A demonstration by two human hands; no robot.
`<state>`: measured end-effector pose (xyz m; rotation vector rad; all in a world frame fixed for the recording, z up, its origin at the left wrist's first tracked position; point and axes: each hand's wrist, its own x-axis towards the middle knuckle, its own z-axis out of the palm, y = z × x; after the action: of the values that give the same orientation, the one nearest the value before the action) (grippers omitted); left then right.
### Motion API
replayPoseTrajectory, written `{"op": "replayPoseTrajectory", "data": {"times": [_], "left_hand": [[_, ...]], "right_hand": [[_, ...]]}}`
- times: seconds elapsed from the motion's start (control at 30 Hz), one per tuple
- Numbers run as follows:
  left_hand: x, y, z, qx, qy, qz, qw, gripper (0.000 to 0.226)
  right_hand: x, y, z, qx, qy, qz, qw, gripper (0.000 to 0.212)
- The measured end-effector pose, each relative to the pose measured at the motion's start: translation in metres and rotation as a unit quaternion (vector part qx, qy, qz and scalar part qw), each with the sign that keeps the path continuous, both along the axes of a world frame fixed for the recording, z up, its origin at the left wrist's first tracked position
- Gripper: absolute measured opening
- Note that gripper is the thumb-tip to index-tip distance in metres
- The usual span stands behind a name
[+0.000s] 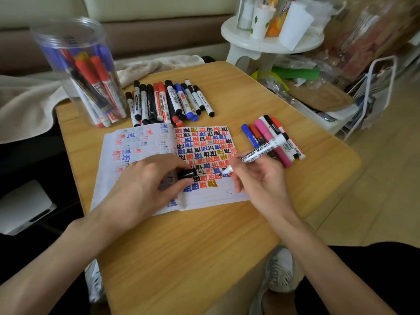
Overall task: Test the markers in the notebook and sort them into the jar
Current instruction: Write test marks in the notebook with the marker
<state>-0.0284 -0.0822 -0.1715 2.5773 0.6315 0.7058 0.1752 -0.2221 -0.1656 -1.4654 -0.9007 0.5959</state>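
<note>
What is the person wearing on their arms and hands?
Nothing that shows. The left hand and right hand are bare: no gloves, rings or watch. No sleeves are in view either.
</note>
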Motion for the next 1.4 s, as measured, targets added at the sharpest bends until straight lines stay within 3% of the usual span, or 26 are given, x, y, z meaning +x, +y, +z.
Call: {"op": "replayPoseTrajectory", "data": {"times": [0.83, 1.4], "left_hand": [[0.0040, -0.0054, 0.0054, 0.022, -0.002, 0.001, 1.000, 0.030], [0.0028, -0.0033, 0.0043, 0.031, 0.015, 0.002, 0.999, 0.029]], "right_hand": [[-0.0004, 0.0004, -0.0038, -0.008, -0.077, -0.007, 0.997, 0.020], [0.0027, -0.0016, -0.0103, -0.027, -0.114, -0.012, 0.993, 0.009]]}}
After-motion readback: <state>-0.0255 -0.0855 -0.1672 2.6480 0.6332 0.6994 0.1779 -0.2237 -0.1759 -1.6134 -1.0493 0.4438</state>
